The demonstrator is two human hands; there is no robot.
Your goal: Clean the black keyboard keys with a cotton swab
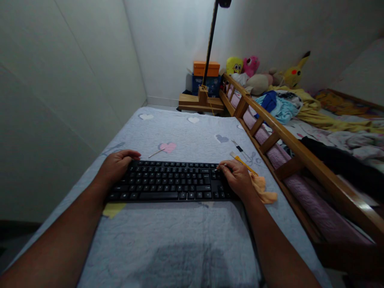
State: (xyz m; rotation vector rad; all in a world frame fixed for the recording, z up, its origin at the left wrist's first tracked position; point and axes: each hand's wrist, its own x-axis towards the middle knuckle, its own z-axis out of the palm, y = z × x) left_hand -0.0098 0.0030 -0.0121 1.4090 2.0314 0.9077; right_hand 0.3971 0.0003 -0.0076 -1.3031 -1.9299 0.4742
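Observation:
A black keyboard lies flat on a quilted sheet. My left hand grips its left end, with the thumb and fingers closed at the upper left corner. Over the keys near the right end, my right hand pinches a thin cotton swab, whose white tip points left onto the keys. The rest of this swab is hidden by the fingers. Another cotton swab rests on the sheet behind the keyboard. Just beyond my right hand are a yellow-handled brush and a crumpled orange cloth.
A wire tool with a black middle lies behind the brush. Along the right runs a wooden bed rail, with clothes and plush toys beyond it. A wooden stand with a black pole and stacked boxes is at the back.

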